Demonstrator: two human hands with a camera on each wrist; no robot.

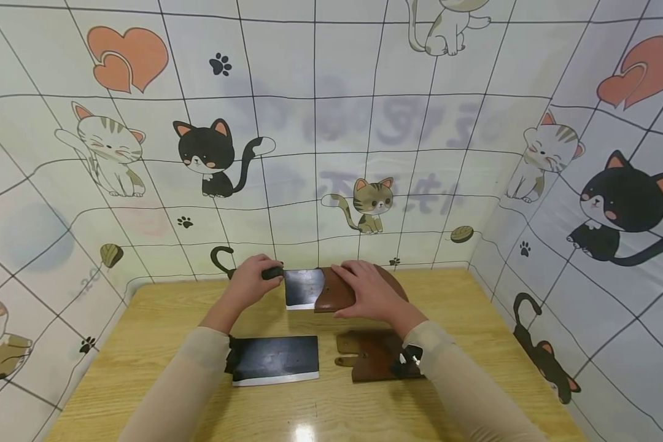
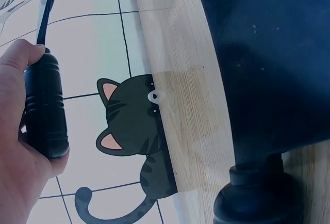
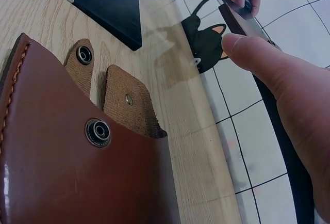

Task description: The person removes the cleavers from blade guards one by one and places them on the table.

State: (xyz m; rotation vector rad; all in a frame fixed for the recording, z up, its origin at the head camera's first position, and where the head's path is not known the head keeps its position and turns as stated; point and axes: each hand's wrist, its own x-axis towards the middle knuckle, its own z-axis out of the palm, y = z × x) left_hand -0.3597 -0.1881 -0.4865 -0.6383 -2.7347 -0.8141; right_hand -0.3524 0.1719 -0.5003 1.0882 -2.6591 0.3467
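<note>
My left hand grips the black handle of a cleaver, fingers curled round it. The cleaver's blade runs to the right, its far part hidden inside a brown leather sheath. My right hand holds that sheath, thumb on the near face and fingers over its upper side. Both are raised at the table's back. Nearer to me lies a second cleaver with a dark blade and bright edge. To its right lies a second brown sheath with snap straps, partly behind my right wrist.
The wooden table carries these things. A white cloth wall printed with cats and grid lines rises directly behind it, with similar walls on both sides.
</note>
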